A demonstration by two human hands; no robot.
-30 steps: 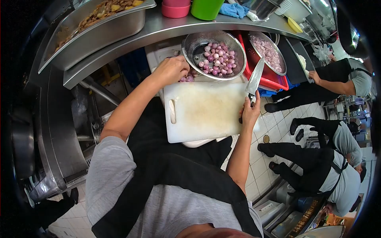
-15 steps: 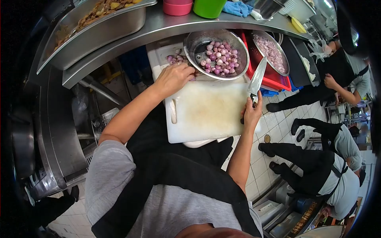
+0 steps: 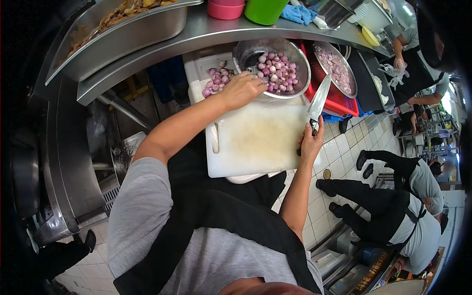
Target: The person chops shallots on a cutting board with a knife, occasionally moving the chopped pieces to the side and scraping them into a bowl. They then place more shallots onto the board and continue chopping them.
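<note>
My left hand (image 3: 245, 89) is at the near left rim of a steel colander (image 3: 307, 73) that holds peeled shallots (image 3: 278, 72). Its fingers curl down, and whatever they hold is hidden. Left of that hand, more shallots (image 3: 218, 81) lie on a white surface. In my right hand (image 3: 311, 140) is the handle of a knife (image 3: 319, 101), its wide blade pointing up and away, over the right edge of the white cutting board (image 3: 260, 140).
A red basket (image 3: 350, 107) bears a steel bowl of sliced shallots (image 3: 336, 69). Above the board runs a steel shelf (image 3: 196, 42) with a deep food tray (image 3: 132, 44), a pink container (image 3: 226, 11) and a green one (image 3: 264, 10). Several people stand at the right.
My left hand has moved right, from the loose shallots to the colander's rim, uncovering the loose shallots. My right hand still holds the knife in nearly the same place.
</note>
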